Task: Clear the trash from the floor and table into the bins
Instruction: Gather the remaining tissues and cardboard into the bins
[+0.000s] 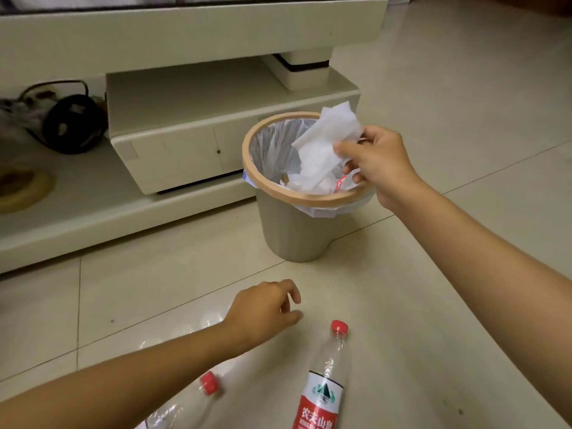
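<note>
The person's right hand (pixel 376 164) is holding a crumpled white tissue (pixel 328 147) over the open mouth of the bin (pixel 297 230), fingers and thumb pinching the paper at its right edge. The tissue is hanging partly inside the tan rim, above white scraps and a bit of red-printed wrapper lying in the clear liner. The bin is standing on the tiled floor (pixel 464 103), just beside the corner of a low cream counter (pixel 185 144) with a drawer in its front.

The left hand (pixel 266 311) is hovering low over the floor in the foreground, fingers loosely curled and gripping nothing. Just to its right, a labelled bottle (pixel 325 382) with a red cap is lying on the tiles, cap pointing toward the bin. A second, clear bottle (pixel 188 404) with a red cap is lying under the left forearm, partly hidden by it.

On the counter's lower shelf, at the left, a black round object (pixel 72 123) with a cord is sitting near a tan roll of tape (pixel 24 187).
</note>
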Motion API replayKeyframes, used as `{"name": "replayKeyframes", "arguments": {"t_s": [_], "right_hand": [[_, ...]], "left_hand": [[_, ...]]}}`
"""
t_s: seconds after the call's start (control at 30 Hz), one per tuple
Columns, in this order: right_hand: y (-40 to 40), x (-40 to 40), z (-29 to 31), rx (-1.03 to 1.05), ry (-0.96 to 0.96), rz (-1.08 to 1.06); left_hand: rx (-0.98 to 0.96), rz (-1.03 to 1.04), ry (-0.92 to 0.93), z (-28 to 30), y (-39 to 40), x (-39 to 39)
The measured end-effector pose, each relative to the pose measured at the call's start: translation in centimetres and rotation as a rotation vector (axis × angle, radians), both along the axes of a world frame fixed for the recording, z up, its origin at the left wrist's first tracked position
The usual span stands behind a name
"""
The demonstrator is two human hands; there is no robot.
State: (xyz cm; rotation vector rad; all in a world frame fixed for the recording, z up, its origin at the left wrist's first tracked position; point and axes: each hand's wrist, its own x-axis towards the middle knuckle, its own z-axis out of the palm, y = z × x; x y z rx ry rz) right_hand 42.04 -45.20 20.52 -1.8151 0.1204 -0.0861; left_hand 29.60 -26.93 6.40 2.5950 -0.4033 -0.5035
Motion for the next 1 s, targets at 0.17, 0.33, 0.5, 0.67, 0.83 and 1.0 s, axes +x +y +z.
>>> {"name": "replayKeyframes", "arguments": {"t_s": [0.17, 0.33, 0.5, 0.67, 0.83, 1.0], "right_hand": [[0.0, 0.5, -0.9, 0.028, 0.067, -0.02], [-0.6, -0.2, -0.9, 0.048, 0.029, -0.026], [-1.8, -0.5, -2.0, -0.165, -0.182, -0.032], [-1.8, -1.8, -3.5, -0.474, -0.121, 0.24], [-0.2, -3.0, -4.4, -0.667, -0.217, 0.423], [1.1, -3.4, -3.1, -0.534, -0.152, 0.457]], "left_hand": [[-0.132, 0.128, -0.033, 1.8, -0.1, 2.0], [-0.249, 0.212, -0.048, 3.4, -0.1, 3.7], [-0.632, 0.524, -0.078, 6.6, -0.4, 5.6], [-0.957, 0.9, 0.231, 9.5, -0.4, 9.0], [-0.915, 0.876, 0.193, 10.0, 0.5, 11.1], [-0.833, 0.88, 0.154, 9.9, 2.9, 10.3]]}}
